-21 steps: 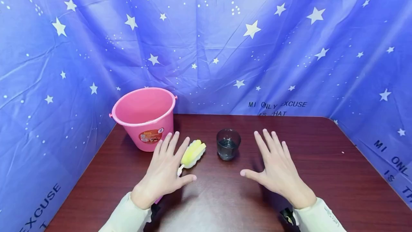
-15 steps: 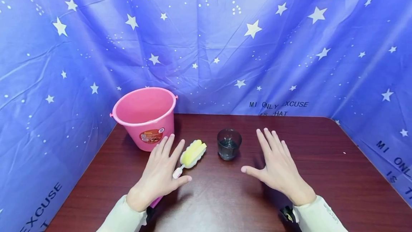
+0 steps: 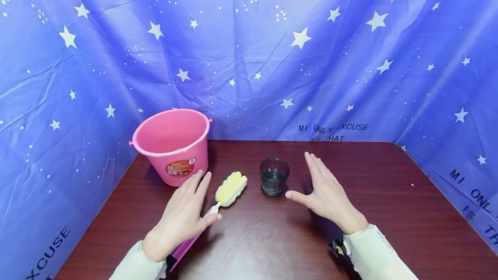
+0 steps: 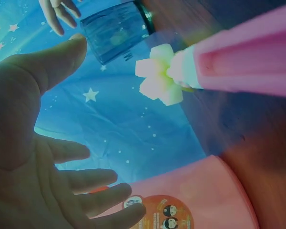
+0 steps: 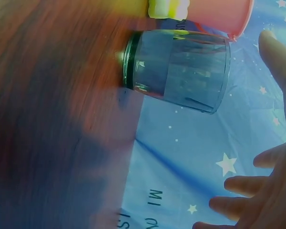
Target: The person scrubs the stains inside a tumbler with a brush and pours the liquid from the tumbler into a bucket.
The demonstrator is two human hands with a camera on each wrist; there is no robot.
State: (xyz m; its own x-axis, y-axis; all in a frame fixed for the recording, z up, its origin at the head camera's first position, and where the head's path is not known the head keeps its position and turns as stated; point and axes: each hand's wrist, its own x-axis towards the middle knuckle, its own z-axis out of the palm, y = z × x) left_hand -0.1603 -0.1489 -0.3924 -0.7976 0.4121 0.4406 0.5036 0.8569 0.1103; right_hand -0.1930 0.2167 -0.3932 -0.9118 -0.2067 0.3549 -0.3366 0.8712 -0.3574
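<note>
A sponge bottle brush (image 3: 231, 189) with a yellow and white head and a pink handle (image 4: 257, 52) lies on the table, slanting toward the front left. Above its handle hovers my left hand (image 3: 179, 217), fingers spread and holding nothing. Part of the handle is hidden under that hand in the head view. A dark clear glass (image 3: 274, 177), partly filled with liquid, stands upright right of the brush. My right hand (image 3: 328, 195) is just right of the glass, thumb pointing at it, fingers extended and palm bare in the right wrist view.
A pink bucket (image 3: 175, 146) with an orange label stands at the back left, beyond the left fingertips. The dark red wooden table (image 3: 389, 198) ends at a blue star-patterned curtain (image 3: 241, 55) at the back and sides.
My left hand has shifted left and toward me, uncovering more of the brush handle. My right hand has turned inward, its thumb nearer the glass. The view has tilted slightly.
</note>
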